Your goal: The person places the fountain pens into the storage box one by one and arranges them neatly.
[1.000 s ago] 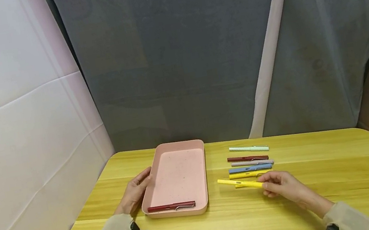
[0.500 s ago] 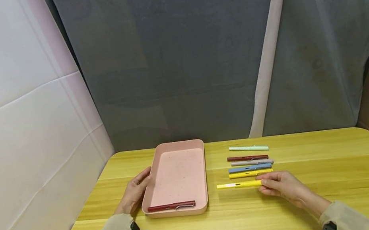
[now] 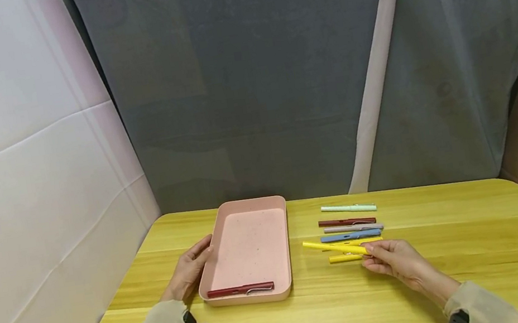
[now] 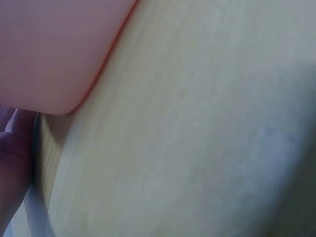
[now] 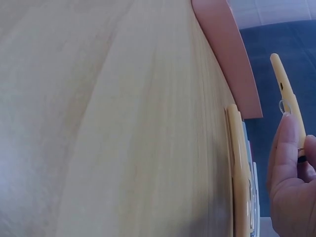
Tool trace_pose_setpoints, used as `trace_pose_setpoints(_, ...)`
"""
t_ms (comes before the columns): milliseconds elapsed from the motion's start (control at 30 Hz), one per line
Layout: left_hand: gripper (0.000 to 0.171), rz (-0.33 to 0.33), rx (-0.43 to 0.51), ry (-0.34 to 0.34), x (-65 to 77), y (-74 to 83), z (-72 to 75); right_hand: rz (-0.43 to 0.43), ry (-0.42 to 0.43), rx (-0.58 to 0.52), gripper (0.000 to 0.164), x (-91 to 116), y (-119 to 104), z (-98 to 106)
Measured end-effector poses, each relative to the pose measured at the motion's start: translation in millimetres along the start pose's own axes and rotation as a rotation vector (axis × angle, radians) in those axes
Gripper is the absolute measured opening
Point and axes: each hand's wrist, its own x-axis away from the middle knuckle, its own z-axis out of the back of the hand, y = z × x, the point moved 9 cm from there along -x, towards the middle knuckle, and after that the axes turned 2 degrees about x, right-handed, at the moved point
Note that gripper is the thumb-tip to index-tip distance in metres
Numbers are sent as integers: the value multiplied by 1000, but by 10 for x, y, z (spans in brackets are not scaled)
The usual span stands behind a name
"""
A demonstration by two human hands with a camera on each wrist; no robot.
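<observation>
My right hand [image 3: 403,266] pinches a yellow pen [image 3: 331,247] near its right end and holds it raised, the far end pointing left. In the right wrist view this pen [image 5: 282,81] shows a wire clip and a small dark window. Below it on the table lies another yellow pen [image 3: 344,258], its right end hidden by my fingers. A further yellow pen [image 3: 377,239] sits just behind, partly covered by the held one. On the left, straight fingers of my left hand [image 3: 187,271] rest against the side of a pink tray [image 3: 256,241]. One dark red pen [image 3: 229,291] lies along the tray's near end.
Behind the yellow pens, a blue pen [image 3: 337,238], a lilac pen [image 3: 346,229], a dark red pen [image 3: 340,222] and a pale green pen [image 3: 343,208] lie roughly parallel. A grey curtain [image 3: 239,102] closes off the table's [image 3: 455,243] back; white cloth [image 3: 38,179] hangs left.
The held yellow pen has turned: it first sloped down to the right, then lay level, and now tilts with its left end raised further. My left hand and the tray stay put.
</observation>
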Motion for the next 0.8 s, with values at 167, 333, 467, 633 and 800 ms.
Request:
trace_pose_setpoints(167, 58, 1, 3, 1, -5, -5, 3, -7, 22, 4, 35, 3, 8, 11)
trace_pose_setpoints(333, 59, -3, 3, 2, -8, -8, 4, -8, 33, 37, 37, 13, 12, -3)
trace_pose_setpoints(467, 61, -5, 4, 1, -6, -10, 3, -8, 39, 67, 44, 17, 16, -18)
trace_pose_setpoints(633, 60, -7, 19, 0, -7, -10, -1, -6, 35, 68, 46, 10, 24, -32)
trace_pose_setpoints(800, 58, -10, 23, -3, -10, -12, -4, -6, -2, 62, 45, 10, 23, -72)
